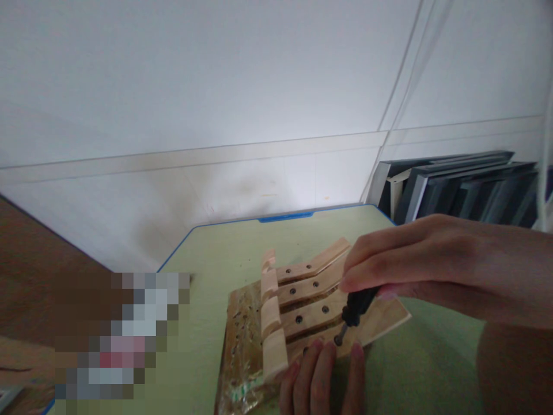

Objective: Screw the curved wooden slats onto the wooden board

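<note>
My right hand comes in from the right, its fingers wrapped round the black handle of a screwdriver. The screwdriver slants down to the left, with its tip at a dark screw in the nearest slat. That slat belongs to a pale wooden slatted piece with several angled slats, dark screws and a notched crossbar at its left end. At the bottom, my left hand grips the near edge of the piece, fingertips close to the screw. Beneath the crossbar lies a worn brown block, partly covered in clear tape.
The pale green table has a blue edge and stands against a white wall. Dark flat panels lean at the right behind the table. A blurred-out object lies at the table's left side.
</note>
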{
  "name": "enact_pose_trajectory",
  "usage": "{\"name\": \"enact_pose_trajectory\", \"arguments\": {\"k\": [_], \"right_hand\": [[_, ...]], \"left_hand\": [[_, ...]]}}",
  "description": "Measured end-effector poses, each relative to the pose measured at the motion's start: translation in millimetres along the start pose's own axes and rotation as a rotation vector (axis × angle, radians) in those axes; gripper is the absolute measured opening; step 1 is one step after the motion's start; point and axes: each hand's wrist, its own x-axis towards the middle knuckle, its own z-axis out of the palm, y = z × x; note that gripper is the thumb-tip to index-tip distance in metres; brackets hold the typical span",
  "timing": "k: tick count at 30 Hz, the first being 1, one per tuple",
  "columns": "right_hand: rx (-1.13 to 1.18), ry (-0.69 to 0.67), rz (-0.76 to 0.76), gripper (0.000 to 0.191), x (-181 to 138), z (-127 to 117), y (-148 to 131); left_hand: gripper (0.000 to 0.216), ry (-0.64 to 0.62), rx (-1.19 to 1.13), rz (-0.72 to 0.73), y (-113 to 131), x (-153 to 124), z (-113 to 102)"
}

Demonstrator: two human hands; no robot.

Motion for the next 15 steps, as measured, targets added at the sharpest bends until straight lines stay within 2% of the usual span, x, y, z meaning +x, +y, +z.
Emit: {"name": "enact_pose_trajectory", "arguments": {"k": [4,9,15], "right_hand": [[0.015,-0.013,-0.005,0.025,0,-1,3],[-0.029,0.037,-0.034,0.025,4,-2,4],[-0.026,0.007,-0.046,0.016,10,-1,-1]], "left_hand": [[0.036,-0.004,-0.004,-0.001,0,0,2],[0.036,-0.025,-0.001,0.013,-1,0,1],[0.035,-0.04,0.0,0.005,-1,-2,-2]]}}
